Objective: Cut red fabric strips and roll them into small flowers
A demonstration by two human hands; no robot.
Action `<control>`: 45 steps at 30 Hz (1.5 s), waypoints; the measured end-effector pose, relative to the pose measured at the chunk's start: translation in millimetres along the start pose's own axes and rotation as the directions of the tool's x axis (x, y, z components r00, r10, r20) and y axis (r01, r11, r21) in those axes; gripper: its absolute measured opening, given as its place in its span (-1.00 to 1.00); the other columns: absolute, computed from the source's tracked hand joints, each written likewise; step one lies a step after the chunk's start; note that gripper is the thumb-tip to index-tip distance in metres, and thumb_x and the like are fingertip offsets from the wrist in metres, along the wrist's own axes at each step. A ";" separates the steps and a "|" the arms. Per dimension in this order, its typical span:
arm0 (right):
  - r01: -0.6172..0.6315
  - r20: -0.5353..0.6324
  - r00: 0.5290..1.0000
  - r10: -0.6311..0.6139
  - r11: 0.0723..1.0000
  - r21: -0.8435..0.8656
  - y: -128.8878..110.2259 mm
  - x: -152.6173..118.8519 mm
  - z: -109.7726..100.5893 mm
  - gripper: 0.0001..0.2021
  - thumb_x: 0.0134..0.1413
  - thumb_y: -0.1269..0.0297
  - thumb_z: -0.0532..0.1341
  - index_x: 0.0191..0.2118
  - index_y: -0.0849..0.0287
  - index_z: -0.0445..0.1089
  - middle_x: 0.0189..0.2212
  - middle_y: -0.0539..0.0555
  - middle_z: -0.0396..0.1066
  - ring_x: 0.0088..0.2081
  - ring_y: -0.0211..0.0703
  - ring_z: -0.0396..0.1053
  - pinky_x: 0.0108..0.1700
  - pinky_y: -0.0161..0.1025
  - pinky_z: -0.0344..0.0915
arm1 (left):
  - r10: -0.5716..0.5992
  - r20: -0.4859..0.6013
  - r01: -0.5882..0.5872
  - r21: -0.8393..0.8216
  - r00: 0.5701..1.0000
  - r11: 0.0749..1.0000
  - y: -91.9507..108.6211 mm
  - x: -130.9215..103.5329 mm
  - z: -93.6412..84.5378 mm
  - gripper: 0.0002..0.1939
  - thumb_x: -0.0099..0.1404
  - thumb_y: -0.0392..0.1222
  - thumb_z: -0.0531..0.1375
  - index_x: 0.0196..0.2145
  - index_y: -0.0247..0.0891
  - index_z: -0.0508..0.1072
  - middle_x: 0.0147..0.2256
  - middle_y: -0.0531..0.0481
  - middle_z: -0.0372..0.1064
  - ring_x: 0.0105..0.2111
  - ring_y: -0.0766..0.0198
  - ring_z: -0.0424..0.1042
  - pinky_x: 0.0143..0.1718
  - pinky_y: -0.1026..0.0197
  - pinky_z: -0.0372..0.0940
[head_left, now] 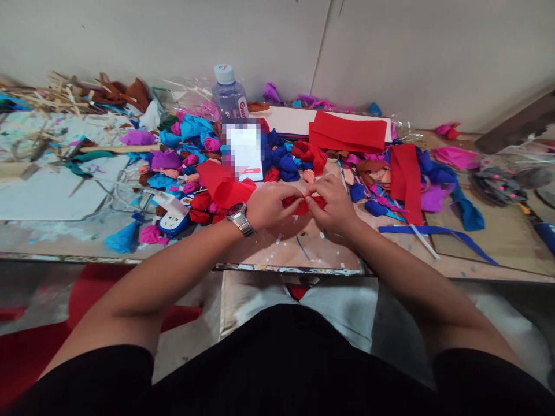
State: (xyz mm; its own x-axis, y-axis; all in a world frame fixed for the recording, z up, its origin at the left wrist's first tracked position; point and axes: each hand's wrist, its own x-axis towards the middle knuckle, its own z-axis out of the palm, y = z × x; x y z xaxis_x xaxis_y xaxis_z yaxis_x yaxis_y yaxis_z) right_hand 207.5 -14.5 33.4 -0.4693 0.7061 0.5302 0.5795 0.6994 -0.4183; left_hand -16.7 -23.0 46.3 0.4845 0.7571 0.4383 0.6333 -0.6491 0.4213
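Between my two hands is a small piece of red crepe paper (319, 202), mostly covered by the fingers. My left hand (271, 205), with a metal watch (241, 218) on its wrist, pinches the paper from the left. From the other side my right hand (332, 203) pinches it, and the fingertips of both hands meet. A larger curled sheet of red crepe paper (232, 193) lies just beyond my left wrist. Two more red stacks are near: folded red paper (349, 132) on a white box and a red strip (406, 182) to the right.
A phone (244, 150) leans against a plastic bottle (229, 98) among crumpled blue, pink and purple paper pieces. A power strip (173, 222) with a white charger sits left of my arm. Blue ribbon (437, 231) lies right, and wooden sticks (65, 95) are heaped far left.
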 end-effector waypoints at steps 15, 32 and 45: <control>0.012 0.019 1.000 -0.012 1.000 0.003 1.7 0.7 -2.0 -0.92 0.28 0.23 0.18 -0.21 0.06 0.40 -0.19 0.18 0.55 -0.07 0.16 0.44 0.07 0.13 0.26 | -0.026 0.027 0.030 -0.122 0.999 0.992 -0.7 0.8 -3.2 -0.71 0.50 -0.06 0.18 -0.12 -0.20 0.69 -0.19 -0.03 0.70 -0.26 0.19 0.62 -0.21 0.16 0.33; 0.020 0.037 0.999 -0.017 0.996 -0.087 3.4 3.8 -7.5 -0.90 0.32 0.22 0.19 -0.19 0.06 0.44 -0.18 0.19 0.57 -0.02 0.20 0.42 0.10 0.15 0.21 | -0.035 0.030 0.037 -0.075 0.999 0.996 -4.2 2.6 -6.5 -0.69 0.45 -0.10 0.16 -0.10 -0.20 0.70 -0.15 -0.09 0.70 -0.20 0.12 0.63 -0.15 0.10 0.38; -0.022 0.004 1.000 0.023 0.991 -0.134 9.3 4.6 -10.0 -0.91 0.28 0.23 0.19 -0.21 0.08 0.42 -0.15 0.21 0.61 -0.01 0.23 0.42 0.10 0.17 0.19 | -0.116 -0.005 0.116 0.082 0.993 0.990 -17.2 4.4 -7.7 -0.70 0.28 -0.22 0.16 -0.15 -0.22 0.67 -0.18 -0.14 0.67 -0.21 0.02 0.60 -0.17 0.04 0.38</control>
State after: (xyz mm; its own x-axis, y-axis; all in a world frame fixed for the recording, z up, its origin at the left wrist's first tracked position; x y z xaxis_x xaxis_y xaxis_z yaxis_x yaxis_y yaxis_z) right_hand 217.4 -5.9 39.2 -0.4584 0.7224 0.5177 0.6737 0.6624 -0.3277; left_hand -30.2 -9.1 47.1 0.4051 0.8268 0.3903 0.7322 -0.5491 0.4030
